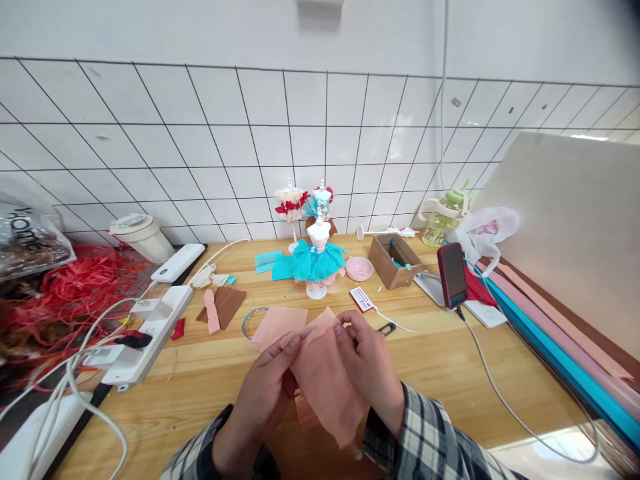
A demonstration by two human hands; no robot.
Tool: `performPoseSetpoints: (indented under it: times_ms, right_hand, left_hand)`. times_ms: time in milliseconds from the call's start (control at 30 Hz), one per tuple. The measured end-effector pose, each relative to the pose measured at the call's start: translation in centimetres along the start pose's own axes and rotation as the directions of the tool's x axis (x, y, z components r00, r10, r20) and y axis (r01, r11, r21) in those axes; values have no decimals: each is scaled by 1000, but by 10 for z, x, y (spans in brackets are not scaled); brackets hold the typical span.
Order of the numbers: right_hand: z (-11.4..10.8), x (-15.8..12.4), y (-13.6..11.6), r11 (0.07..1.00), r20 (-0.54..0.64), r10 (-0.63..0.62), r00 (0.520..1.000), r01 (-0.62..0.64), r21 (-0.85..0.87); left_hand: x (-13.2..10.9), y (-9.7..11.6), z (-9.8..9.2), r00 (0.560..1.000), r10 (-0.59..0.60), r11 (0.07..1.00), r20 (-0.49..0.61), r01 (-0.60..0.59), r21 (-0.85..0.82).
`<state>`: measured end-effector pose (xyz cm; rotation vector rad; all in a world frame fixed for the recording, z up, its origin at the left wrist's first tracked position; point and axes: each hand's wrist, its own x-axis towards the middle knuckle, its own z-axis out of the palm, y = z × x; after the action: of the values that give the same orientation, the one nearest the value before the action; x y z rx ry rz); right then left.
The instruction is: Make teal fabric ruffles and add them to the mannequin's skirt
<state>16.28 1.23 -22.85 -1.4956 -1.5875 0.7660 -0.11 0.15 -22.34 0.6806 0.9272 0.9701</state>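
A thin peach sheet (327,380) hangs between my two hands above the front of the wooden table. Its upper left edge is pinched in my left hand (267,387), thumb on top. My right hand (367,357) pinches the upper right edge, fingers curled. Just beyond lies another flat peach piece (280,323), partly over a metal ring (247,324). Farther back stands a small white dress form (319,235) in a turquoise ruffled skirt (317,262), with two more decorated forms behind it. A peach scrap lies below my hands, partly hidden.
A pink bowl (359,268) and a cardboard box (395,260) stand at the back. On the left are a power strip (150,337), cables and red shredded material (75,293). A phone (452,275), green-lidded bottle (443,217) and fabric rolls (565,353) are on the right.
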Motion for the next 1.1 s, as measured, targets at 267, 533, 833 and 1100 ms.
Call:
performPoseSetpoints:
  times_ms: [267, 533, 833, 1100]
  right_hand:
    - [10, -5, 4, 999, -6, -21, 1000, 21, 47]
    - [-8, -1, 17, 934, 106, -167, 980, 123, 337]
    - [0, 3, 12, 784, 219, 40, 975, -167, 598]
    - [-1, 29, -11, 809, -87, 89, 992, -21, 587]
  left_hand:
    - [4, 0, 1, 990, 103, 953, 100, -127, 276]
    - [1, 7, -6, 979, 147, 900, 143, -192, 392]
    - [0, 5, -6, 975, 154, 887, 160, -208, 413]
    - [6, -14, 3, 987, 55, 866, 149, -121, 485]
